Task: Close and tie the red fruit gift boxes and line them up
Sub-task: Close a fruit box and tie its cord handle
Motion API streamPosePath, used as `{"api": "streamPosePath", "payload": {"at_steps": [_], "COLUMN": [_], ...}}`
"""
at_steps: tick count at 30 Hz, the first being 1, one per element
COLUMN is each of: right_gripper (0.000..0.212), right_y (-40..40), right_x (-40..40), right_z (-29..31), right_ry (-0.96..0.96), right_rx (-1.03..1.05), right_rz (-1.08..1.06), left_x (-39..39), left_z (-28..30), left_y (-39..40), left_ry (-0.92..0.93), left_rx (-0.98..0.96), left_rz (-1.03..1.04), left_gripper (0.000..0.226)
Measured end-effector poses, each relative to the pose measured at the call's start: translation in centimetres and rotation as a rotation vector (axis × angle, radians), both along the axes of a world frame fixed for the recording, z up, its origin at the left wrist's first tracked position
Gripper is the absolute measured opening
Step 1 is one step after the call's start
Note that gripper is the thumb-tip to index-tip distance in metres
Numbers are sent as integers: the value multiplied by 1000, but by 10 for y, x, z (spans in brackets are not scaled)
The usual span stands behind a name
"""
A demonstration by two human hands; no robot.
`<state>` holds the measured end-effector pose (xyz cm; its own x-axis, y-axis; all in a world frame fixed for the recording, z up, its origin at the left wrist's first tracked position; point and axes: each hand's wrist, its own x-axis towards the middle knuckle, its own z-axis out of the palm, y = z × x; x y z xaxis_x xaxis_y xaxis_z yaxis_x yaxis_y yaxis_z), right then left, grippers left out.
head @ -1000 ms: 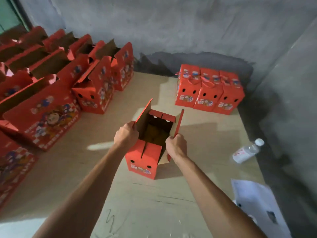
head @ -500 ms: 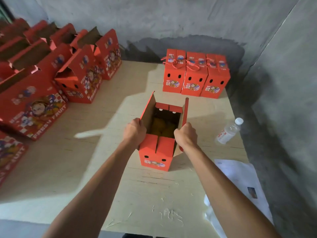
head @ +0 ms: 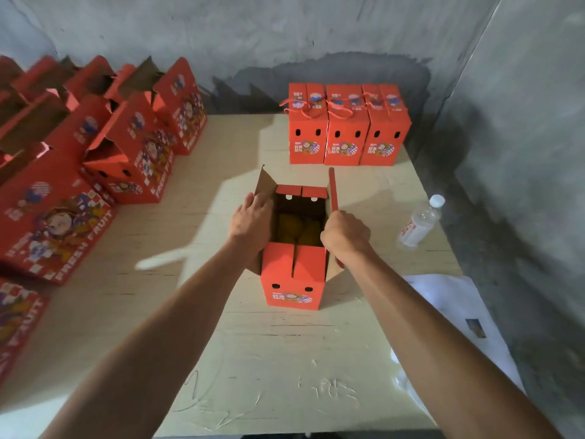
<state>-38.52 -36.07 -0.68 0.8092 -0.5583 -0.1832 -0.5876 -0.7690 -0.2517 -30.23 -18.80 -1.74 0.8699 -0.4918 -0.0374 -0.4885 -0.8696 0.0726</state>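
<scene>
Both hands on the side flaps of an open red fruit gift box at mid-table.

The open box (head: 292,274) stands on the table (head: 278,359) with orange fruit (head: 297,229) visible inside. The left hand (head: 251,221) lies spread against the left flap (head: 264,185); the right hand (head: 345,232) is curled around the edge of the right flap (head: 333,193), which stands upright. Three closed boxes (head: 343,134) with red cord handles stand in a touching row by the far wall. Open boxes (head: 126,147) crowd the left; a water bottle (head: 421,223) lies to the right.
</scene>
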Motion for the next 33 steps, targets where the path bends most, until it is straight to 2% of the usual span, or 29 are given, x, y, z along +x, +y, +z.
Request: {"api": "streamPosePath", "payload": {"at_steps": [4, 6, 7, 12, 13, 15, 16, 18, 20, 22, 24, 26, 30, 31, 33], "right_gripper": [12, 7, 2, 22, 23, 23, 23, 28, 39, 40, 33, 27, 14, 21, 38], "right_y": [-8, -12, -13, -9, -6, -3, -2, -1, 1, 4, 8, 18, 28, 23, 15], "right_x": [1, 4, 7, 20, 20, 17, 15, 11, 6, 1, -5, -11, -24, -20, -16], "right_z": [2, 7, 11, 19, 15, 5, 0, -10, -18, -25, -32, -42, -40, -45, -56], "right_ry": [12, 28, 35, -12, -45, -132, -171, -214, -202, -188, -192, -194, -73, -106, -96], "right_rx": [-78, -109, -132, -315, -328, -314, -283, -224, -213, -218, -229, -294, -405, -452, -397], "right_rz": [17, 54, 87, 240, 261, 277, 276, 276, 270, 246, 223, 206, 191, 205, 275], "left_x": [1, -5, -9, -33, -38, -47, -48, -41, -26, -11, 2, 15, 40, 47, 58], "left_z": [8, 14, 16, 16, 16, 16, 18, 25, 29, 28, 23, 15, 2, -2, -11], "left_y": [6, 10, 12, 18, 18, 18, 17, 16, 11, 5, -1, -5, -15, -15, -10], "left_ry": [90, 145, 179, 331, 339, 239, 158, 30, -1, 92, 180, 178, 139, 147, 171], "left_rx": [-243, -322, -343, -360, -304, -23, 144, 299, 338, 296, 248, 333, 456, 448, 390], "left_rz": [123, 162, 173, 194, 179, 185, 198, 192, 145, 136, 185, 196, 173, 179, 185], "left_gripper": [45, 40, 39, 32, 32, 37, 49, 69, 75, 81, 95, 107, 120, 122, 124]}}
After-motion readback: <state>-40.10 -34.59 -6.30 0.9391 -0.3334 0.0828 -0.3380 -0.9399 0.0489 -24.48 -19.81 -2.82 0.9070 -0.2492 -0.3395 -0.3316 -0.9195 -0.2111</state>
